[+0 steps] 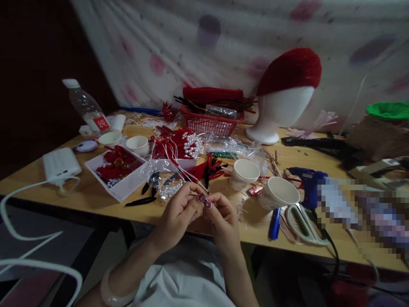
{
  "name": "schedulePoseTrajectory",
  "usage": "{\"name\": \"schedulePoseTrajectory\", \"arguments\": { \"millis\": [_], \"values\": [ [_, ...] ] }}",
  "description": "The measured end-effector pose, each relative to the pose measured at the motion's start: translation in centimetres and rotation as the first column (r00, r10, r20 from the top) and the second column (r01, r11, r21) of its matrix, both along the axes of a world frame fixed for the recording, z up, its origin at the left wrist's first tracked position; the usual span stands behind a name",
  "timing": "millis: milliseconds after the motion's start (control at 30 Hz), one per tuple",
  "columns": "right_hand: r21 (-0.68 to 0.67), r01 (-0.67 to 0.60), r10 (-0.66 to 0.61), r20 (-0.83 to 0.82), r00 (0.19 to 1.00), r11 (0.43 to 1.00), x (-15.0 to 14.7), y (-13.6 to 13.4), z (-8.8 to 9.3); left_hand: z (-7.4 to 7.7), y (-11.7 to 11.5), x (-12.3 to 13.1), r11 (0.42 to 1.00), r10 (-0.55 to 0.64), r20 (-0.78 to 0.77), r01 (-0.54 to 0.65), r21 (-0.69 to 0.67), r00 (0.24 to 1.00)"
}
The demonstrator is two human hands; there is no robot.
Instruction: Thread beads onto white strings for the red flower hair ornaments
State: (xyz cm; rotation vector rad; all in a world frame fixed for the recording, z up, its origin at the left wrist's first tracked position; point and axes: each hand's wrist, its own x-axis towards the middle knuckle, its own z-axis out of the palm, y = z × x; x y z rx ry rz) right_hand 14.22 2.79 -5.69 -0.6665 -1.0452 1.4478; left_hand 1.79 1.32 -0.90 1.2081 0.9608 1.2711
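Just above the table's front edge, my left hand and my right hand meet with thumbs and fingertips pinched together. Between them is the lower end of a bundle of thin white stems, which slants up and to the left. Close to my fingers the bundle narrows and looks wrapped; the fingertips hide its very end. Behind the bundle lie red and black fuzzy pieces. A clear bag of white beads rests beside my left hand.
A white box with red decorations stands left, near a power bank and bottle. Paper cups, scissors, a blue marker and a glue gun lie right. Behind are a red basket and foam head.
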Motion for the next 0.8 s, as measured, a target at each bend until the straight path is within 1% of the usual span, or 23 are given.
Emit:
{"name": "schedulePoseTrajectory", "arguments": {
  "millis": [267,400,500,567,667,733,800],
  "values": [
    [0.041,0.028,-0.030,0.050,0.998,0.999,-0.2,-0.4,0.7,0.0,0.3,0.0,0.995,0.090,0.018,-0.089,-0.040,0.996],
    [0.057,0.028,-0.032,0.075,0.997,0.998,-0.3,-0.4,0.9,-0.2,0.2,0.1,0.988,0.155,-0.011,-0.155,0.007,0.988],
    [0.062,0.035,-0.040,0.090,0.995,0.997,-0.4,-0.5,1.0,-0.6,0.2,0.0,0.983,0.183,-0.055,-0.182,0.020,0.982],
    [0.059,0.046,-0.052,0.103,0.993,0.997,-0.4,-0.5,1.1,-1.0,0.1,-0.1,0.980,0.197,-0.118,-0.193,0.045,0.973],
    [0.047,0.069,-0.074,0.122,0.990,0.997,-0.4,-0.5,1.1,-1.4,0.0,-0.4,0.970,0.234,-0.213,-0.213,0.117,0.949],
    [0.039,0.091,-0.095,0.132,0.987,0.995,-0.4,-0.5,1.0,-1.2,0.1,-0.6,0.965,0.249,-0.214,-0.222,0.140,0.945],
    [0.037,0.110,-0.114,0.140,0.984,0.993,-0.5,-0.4,0.9,-0.8,0.4,-0.9,0.959,0.267,-0.166,-0.246,0.139,0.949]
  ]
}}
